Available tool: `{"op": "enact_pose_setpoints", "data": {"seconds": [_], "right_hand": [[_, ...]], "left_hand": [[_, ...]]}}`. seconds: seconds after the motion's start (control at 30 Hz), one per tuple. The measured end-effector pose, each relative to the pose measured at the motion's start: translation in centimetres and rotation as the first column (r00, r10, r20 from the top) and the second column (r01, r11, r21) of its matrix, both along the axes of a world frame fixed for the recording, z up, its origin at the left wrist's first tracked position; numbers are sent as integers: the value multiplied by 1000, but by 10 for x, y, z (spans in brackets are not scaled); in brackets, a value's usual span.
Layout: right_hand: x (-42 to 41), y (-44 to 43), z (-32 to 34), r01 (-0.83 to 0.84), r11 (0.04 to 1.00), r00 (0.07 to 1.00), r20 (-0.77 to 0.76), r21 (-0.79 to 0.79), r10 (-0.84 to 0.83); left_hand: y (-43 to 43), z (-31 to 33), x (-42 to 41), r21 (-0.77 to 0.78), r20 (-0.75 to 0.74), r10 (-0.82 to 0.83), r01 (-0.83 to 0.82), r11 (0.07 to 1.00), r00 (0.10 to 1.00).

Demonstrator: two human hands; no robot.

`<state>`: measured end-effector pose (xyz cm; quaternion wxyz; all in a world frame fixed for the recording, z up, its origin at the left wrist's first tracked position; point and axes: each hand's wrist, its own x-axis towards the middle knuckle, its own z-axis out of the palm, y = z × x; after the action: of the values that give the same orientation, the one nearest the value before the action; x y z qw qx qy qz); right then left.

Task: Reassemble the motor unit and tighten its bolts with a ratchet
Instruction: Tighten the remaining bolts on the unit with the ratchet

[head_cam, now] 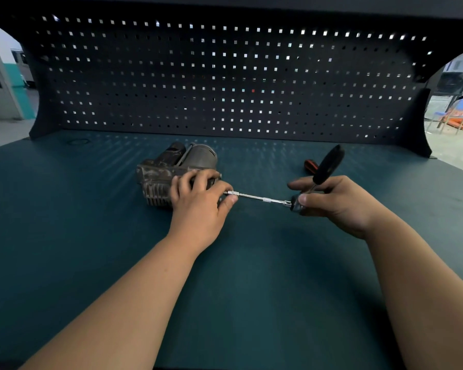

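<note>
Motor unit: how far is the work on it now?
Done: the motor unit looks in one piece on the table. In hand: the left hand holds it and steadies the extension bar, while the right hand grips the ratchet at its head. Left: tightening; the bolts are hidden, so I cannot count them.

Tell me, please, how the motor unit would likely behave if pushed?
The motor unit looks like finned cast metal, so probably heavy for its size and rigid. Its blocky base sits flat on the table, so it should slide rather than roll. The left hand grips it, suggesting it can shift under the ratchet.
</note>
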<state>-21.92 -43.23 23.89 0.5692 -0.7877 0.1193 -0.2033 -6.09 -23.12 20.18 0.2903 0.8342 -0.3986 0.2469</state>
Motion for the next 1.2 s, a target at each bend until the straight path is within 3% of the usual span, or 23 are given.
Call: {"op": "enact_pose_setpoints", "data": {"seconds": [0.1, 0.3, 0.47, 0.57, 1.03, 1.2], "right_hand": [[0, 1, 0, 8, 999, 1000, -13, 33, -8], [17, 16, -10, 181, 979, 983, 10, 89, -183], [29, 25, -15, 309, 900, 951, -94, 307, -295], [31, 27, -14, 287, 877, 958, -103, 386, -268], [18, 21, -7, 95, 910, 995, 0, 403, -104], [16, 16, -7, 31, 945, 996, 72, 327, -58]], "left_hand": [[-1, 0, 0, -13, 2, -2, 2, 1000, 1000], [2, 0, 2, -62, -34, -50, 48, 997, 998], [5, -1, 3, -44, -28, -70, 68, 997, 997], [3, -1, 2, -35, -19, -50, 49, 998, 999], [1, 0, 1, -27, -13, -14, 14, 1000, 1000], [0, 0, 1, -35, -26, -6, 5, 999, 1000]]}}
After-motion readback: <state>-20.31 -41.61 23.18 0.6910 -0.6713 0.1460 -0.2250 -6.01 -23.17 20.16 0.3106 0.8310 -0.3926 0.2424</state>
